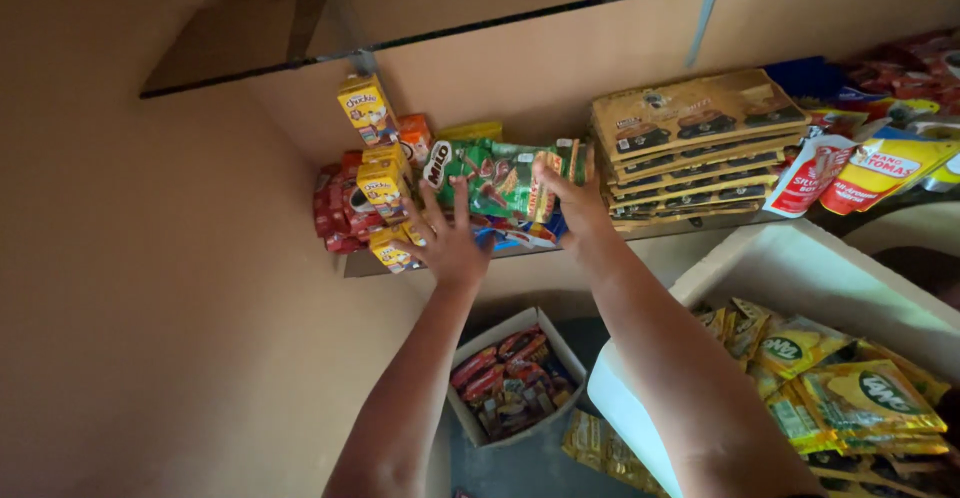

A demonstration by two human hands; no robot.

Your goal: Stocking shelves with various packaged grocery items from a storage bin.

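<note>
Stocking shelf: my right hand [572,201] grips green sachet strip [500,175]; left hand [443,241] spread beside yellow packs [383,188]. Next: seat strip flat.

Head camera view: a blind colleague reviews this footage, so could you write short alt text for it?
Both hands reach up to a green sachet pack on a wall shelf: the left hand spread open at its lower edge, the right hand gripping its right side. Small yellow cartons stand left of it, flat brown packets stacked right; a box of sachets sits below.
</note>
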